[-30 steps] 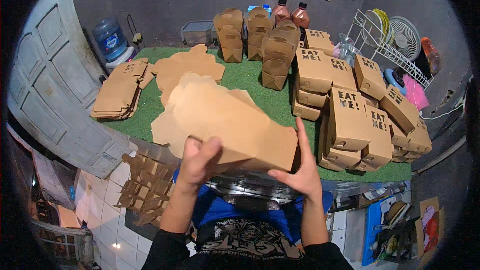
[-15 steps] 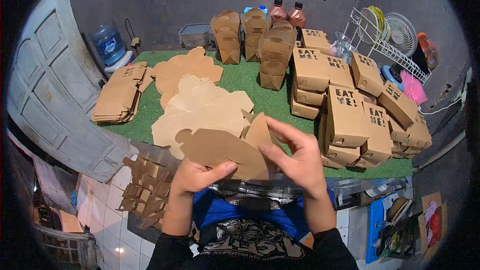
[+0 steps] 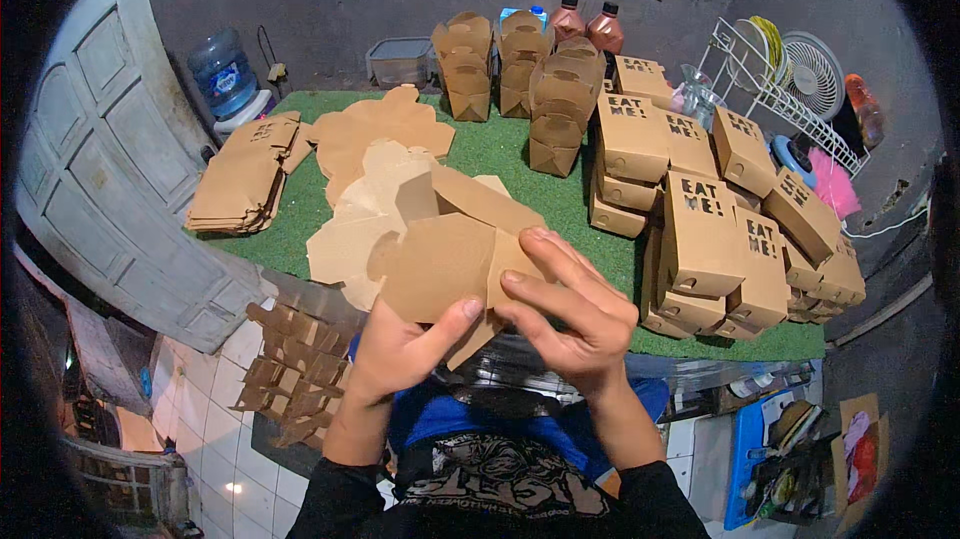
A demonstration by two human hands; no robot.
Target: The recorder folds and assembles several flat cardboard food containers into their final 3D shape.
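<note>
A partly folded brown cardboard box point(image 3: 440, 259) is held up over the front edge of the green table point(image 3: 480, 154). My left hand point(image 3: 408, 344) grips its lower left part, the thumb lying on the near panel. Against the right side, my right hand point(image 3: 575, 304) presses a folded flap with its fingers and thumb. Behind the held box lie flat box blanks, a pale one point(image 3: 345, 229) partly covered by it and a brown one point(image 3: 385, 129) farther back. A stack of flat printed blanks point(image 3: 240, 179) rests at the table's left.
Closed printed boxes point(image 3: 700, 239) are piled on the right. Nested open cartons point(image 3: 560, 109) stand at the back, near two dark-capped bottles point(image 3: 605, 29). A dish rack point(image 3: 775, 79) is beyond the pile. More folded cartons point(image 3: 295, 369) sit low at the left.
The held box has turned and its panels have been bent up. My right fingers have moved from its upper corner onto the right flap. The view has shifted slightly.
</note>
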